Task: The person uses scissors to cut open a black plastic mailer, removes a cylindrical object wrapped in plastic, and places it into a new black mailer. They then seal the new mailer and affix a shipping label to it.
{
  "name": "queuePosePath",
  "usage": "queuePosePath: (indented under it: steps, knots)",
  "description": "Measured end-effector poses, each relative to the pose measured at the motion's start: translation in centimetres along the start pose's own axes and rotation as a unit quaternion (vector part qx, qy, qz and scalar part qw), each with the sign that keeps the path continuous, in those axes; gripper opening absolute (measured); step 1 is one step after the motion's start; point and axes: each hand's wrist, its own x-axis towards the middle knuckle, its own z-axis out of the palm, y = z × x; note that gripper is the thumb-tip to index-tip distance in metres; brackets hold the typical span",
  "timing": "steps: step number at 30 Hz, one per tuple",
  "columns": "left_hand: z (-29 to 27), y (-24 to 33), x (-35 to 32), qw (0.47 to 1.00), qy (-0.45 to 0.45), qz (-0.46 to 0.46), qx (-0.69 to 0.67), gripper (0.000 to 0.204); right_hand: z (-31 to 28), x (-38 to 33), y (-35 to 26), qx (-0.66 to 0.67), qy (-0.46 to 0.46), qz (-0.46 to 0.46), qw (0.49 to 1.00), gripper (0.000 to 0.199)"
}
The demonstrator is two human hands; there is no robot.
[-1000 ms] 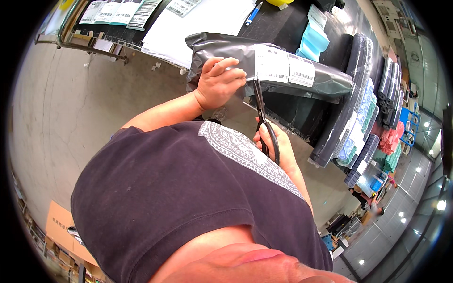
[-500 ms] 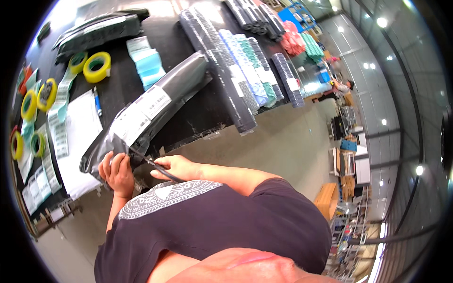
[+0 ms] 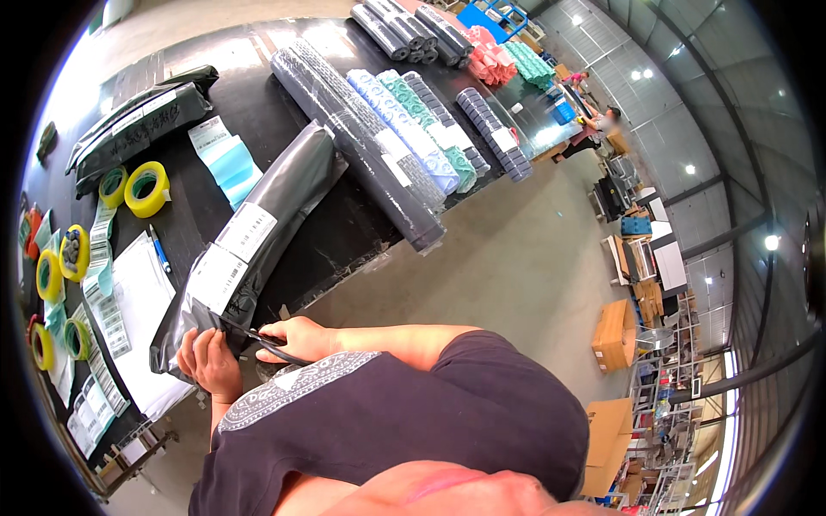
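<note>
The one view looks from the person's head, through a wide fisheye lens, down and outward. It sits so near that the dark shirt (image 3: 447, 404) fills the lower middle of the frame, with the left hand (image 3: 209, 361) and right hand (image 3: 299, 339) left of centre above it; the black table (image 3: 344, 228) slants across the upper left, and the ceiling (image 3: 740, 146) bends along the right edge.

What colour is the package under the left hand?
The package is shiny black, with white labels on it; the head view shows it.
</note>
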Motion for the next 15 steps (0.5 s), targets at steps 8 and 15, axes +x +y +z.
queuePosePath:
  steps: [8, 15]
  knots:
    - [-0.2, 0.4, 0.3, 1.000, -0.011, 0.000, -0.004, 0.008, -1.2, -0.3, -1.2, -0.059, -0.024, 0.041, 0.997, 0.057]
    - [1.0, 0.1, -0.3, 1.000, 0.007, 0.010, -0.027, 0.008, -2.1, 0.3, -2.3, -0.064, -0.019, 0.026, 0.997, 0.054]
